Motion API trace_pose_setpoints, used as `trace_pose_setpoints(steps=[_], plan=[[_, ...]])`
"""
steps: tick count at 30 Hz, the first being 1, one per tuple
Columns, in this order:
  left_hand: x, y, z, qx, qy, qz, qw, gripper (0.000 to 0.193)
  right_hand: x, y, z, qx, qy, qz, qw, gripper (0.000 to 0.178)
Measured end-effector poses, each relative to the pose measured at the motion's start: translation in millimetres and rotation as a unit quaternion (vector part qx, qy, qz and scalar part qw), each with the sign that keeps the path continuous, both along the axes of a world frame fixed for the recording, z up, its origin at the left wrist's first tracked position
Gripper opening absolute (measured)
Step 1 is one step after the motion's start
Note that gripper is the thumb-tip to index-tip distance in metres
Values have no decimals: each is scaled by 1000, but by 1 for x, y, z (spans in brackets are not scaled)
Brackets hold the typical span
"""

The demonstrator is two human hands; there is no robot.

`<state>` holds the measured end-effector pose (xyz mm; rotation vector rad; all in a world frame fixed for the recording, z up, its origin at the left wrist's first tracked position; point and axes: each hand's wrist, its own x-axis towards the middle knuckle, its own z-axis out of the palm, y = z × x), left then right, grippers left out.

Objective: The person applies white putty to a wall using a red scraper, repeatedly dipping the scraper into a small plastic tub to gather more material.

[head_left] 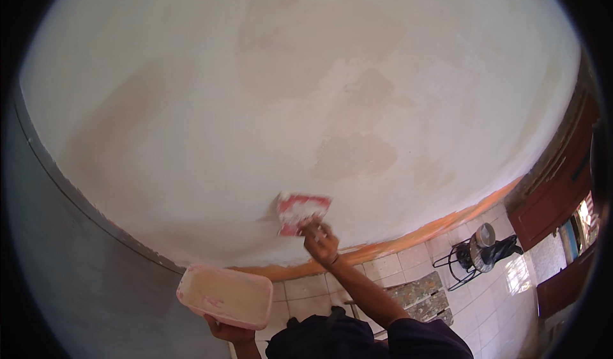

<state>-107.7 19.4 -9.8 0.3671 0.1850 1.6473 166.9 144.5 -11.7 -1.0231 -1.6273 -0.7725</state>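
So the wall (287, 129) is straight ahead, with the spreader (295, 213) in the right hand (321, 244) over its lower part. Down to the left, the left hand (231, 332) is under the tub (269, 298), putty (233, 292) inside. Tiled floor (306, 287) runs along the wall's foot; the plank bench (418, 295) sits right of the person, a metal stand (454, 264) beyond it, door (554, 202) farthest right.
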Motion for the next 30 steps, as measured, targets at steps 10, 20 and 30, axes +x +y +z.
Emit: trace_pose_setpoints(steps=[10,20,30], plan=[[-8,-4,-3,11,10,-9,1000,70,73,-60,51,66,50,-91,992,22],[7,9,8,47,17,-41,998,70,59,-14,-18,0,41,-47,998,17],[6,6,4,10,33,-21,999,69,83,-72,28,23,56,-16,998,17]])
